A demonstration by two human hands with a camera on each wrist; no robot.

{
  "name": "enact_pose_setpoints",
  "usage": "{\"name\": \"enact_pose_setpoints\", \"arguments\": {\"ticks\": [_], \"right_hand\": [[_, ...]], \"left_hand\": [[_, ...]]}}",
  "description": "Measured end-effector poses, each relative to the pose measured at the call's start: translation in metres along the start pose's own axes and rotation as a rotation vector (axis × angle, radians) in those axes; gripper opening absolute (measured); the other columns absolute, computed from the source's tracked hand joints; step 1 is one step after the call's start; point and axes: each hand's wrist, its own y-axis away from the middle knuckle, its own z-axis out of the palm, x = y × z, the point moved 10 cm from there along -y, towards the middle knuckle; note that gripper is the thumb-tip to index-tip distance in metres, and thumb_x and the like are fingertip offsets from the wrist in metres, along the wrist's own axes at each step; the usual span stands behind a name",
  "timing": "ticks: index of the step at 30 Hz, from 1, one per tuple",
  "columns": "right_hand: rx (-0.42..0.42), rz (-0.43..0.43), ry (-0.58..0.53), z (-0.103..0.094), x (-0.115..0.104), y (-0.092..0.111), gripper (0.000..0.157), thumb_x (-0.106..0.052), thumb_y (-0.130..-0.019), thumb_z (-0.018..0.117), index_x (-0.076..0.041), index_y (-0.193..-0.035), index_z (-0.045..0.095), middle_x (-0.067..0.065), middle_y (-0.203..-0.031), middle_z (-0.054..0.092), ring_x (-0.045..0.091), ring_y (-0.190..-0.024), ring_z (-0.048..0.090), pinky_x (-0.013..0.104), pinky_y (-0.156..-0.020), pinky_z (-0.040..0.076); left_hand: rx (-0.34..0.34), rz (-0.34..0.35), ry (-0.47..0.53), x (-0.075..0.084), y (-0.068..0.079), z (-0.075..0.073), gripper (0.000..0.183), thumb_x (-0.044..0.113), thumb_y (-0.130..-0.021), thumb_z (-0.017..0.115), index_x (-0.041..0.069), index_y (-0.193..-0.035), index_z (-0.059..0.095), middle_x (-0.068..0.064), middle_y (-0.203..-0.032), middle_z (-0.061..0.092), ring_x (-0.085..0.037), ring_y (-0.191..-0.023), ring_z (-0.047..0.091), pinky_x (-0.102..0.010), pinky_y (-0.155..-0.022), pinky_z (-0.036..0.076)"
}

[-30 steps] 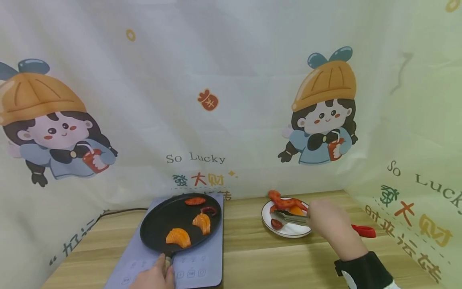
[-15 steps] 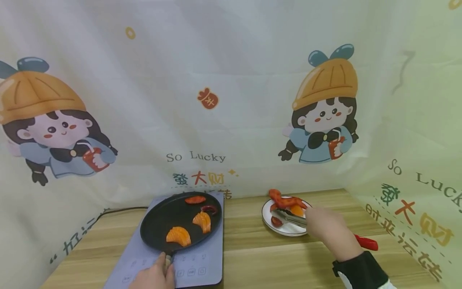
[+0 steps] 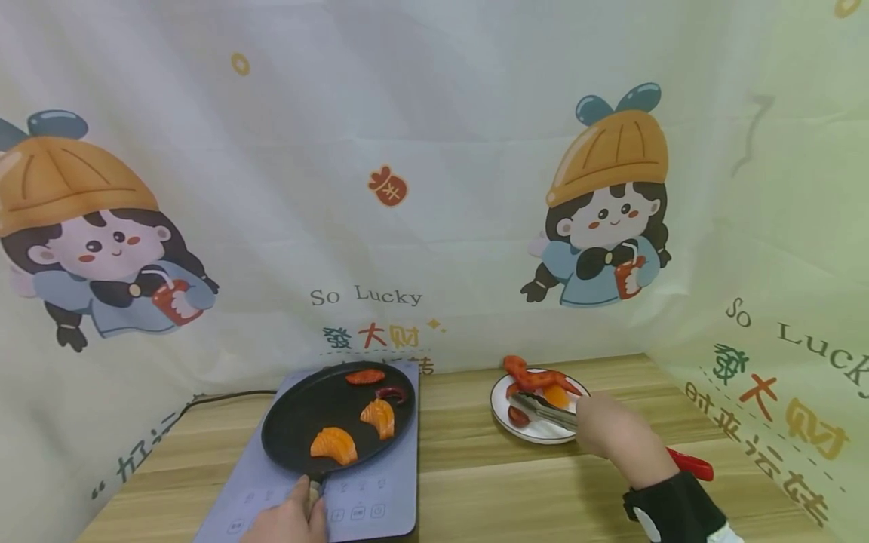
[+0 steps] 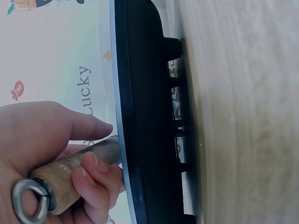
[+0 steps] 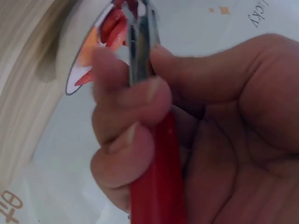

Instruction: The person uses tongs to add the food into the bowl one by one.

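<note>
Left hand: the left hand (image 3: 288, 520) has its fingers curled round the wooden handle (image 4: 63, 186), thumb pointing toward the pan, a metal ring (image 4: 17, 200) at the handle's end
Frying pan: the black frying pan (image 3: 299, 426) sits on the induction cooktop (image 3: 397, 490), at the person's left
In the pan: two orange slices with pale lines, the nearer slice (image 3: 333, 445) and the farther slice (image 3: 379, 418); behind them a curled dark-red piece (image 3: 391, 393) and a scored red piece (image 3: 365, 376)
Right hand: the right hand (image 3: 618, 431) has its fingers wrapped round the tongs (image 3: 557, 417), thumb against the opposite side, over the red grip (image 5: 161, 186)
Tong tips: down among the food on the plate; whether they pinch a piece cannot be told
Plate: the dark-rimmed white plate (image 3: 543, 433) stands on the wood-grain table (image 3: 468, 490), well apart from the pan, bearing a red chicken wing (image 3: 536, 378) that overhangs the rim, a yellow-orange piece (image 3: 557, 397) and a small red piece (image 3: 519, 416)
Backdrop: a printed curtain (image 3: 434, 249) behind the table
</note>
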Motion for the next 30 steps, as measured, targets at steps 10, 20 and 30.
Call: {"name": "enact_pose_setpoints", "arguments": {"ticks": [10,20,30], "right_hand": [[0.041,0.029,-0.014,-0.002,0.006,-0.003,0.006,-0.003,-0.083,0.062,0.002,-0.084,0.061,0.009,-0.07,0.052,0.021,-0.059,0.049,0.028,-0.05,0.04],[0.046,0.005,-0.036,-0.011,0.005,0.0,0.006,-0.001,-0.084,0.058,0.004,-0.084,0.06,0.009,-0.067,0.052,0.019,-0.055,0.051,0.025,-0.046,0.042],[0.105,-0.057,-0.089,-0.029,0.006,0.003,0.01,-0.003,-0.084,0.052,-0.001,-0.076,0.059,0.007,-0.069,0.052,0.021,-0.059,0.047,0.032,-0.053,0.041]], "left_hand": [[-0.009,-0.005,-0.006,0.001,0.001,-0.001,0.058,0.034,-0.091,0.06,-0.006,-0.132,0.052,-0.026,-0.095,0.067,-0.036,-0.075,0.065,-0.056,-0.071,0.052],[-0.018,-0.011,0.006,-0.001,-0.001,0.002,0.056,0.031,-0.091,0.06,-0.006,-0.132,0.052,-0.022,-0.088,0.068,-0.029,-0.068,0.063,-0.055,-0.069,0.053],[-0.031,-0.012,-0.004,-0.002,-0.002,0.003,0.055,0.032,-0.092,0.058,-0.005,-0.133,0.051,-0.024,-0.092,0.068,-0.036,-0.074,0.065,-0.057,-0.071,0.052]]}}
